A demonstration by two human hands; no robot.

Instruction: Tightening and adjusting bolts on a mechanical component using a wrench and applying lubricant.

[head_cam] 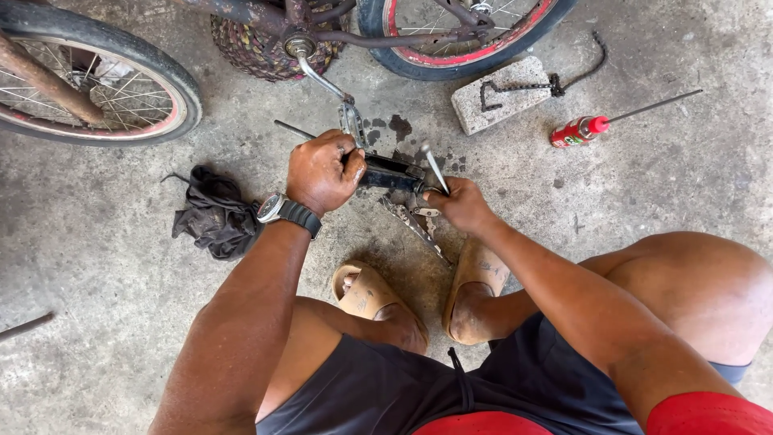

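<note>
Black pedal point(392, 172) on concrete floor point(97, 266) ahead of sandals, long axis left-right; left hand point(322, 171) clenched on its left end; right hand point(459, 203) closed round thin metal tool point(436, 167), tip up-left. Red spray can point(577, 131) upper right, nozzle rightward, beside grey block point(499, 105)

A single camera sat on the person's head and looked almost straight down over the knees and forearms at the concrete floor point(97, 242). It was near enough that the left hand point(322, 171) and right hand point(459, 203) filled the middle of the view. The bicycle wheels point(88, 80) were cut off by the top edge (no second view overlapped).
</note>
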